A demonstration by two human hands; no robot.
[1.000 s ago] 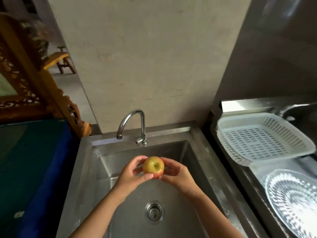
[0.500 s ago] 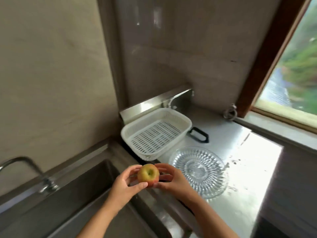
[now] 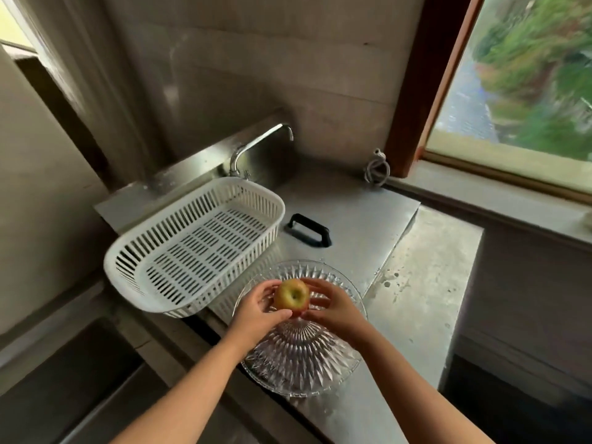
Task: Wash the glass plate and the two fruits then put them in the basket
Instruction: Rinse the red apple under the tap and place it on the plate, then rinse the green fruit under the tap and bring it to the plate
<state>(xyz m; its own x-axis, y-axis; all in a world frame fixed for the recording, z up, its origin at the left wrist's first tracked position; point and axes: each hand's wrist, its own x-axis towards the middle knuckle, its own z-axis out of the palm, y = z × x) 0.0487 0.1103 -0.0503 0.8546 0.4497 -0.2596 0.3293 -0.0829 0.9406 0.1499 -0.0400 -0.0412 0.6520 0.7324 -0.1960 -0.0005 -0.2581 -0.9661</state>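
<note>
Fingers [image 3: 267,291] of the left hand [image 3: 256,312] and those of the right hand [image 3: 333,310] curl round opposite sides of a single apple [image 3: 292,297], yellow-green with a red flush low down, its stem hollow turned up toward the camera. Both hands hold the fruit between them; neither is spread flat, and each thumb closes under the fruit's near side. The apple hangs above the glass plate [image 3: 301,354], over the plate's far half, and whether it touches the glass cannot be told. The plate, a cut-glass dish with radiating ribs, lies flat on the steel counter [image 3: 352,213], its near rim close to the counter's edge.

Step in hand, as judged: carrying one fruit toward the white slotted basket [image 3: 195,241], which sits just beside the plate on the left, its near corner overlapping the plate's rim in this view. The basket holds nothing. The next move calls for a short shift left and away from the body, lifting the apple over the basket's rim and lowering it onto the slotted floor, where a round fruit may roll. The second fruit is not in view.

Around: a tap [image 3: 259,145] stands behind the basket; a black handle [image 3: 309,230] lies on the counter beyond the plate; a coiled cord [image 3: 378,169] sits in the corner below the window [image 3: 519,84]. Nothing lies between apple and basket.
</note>
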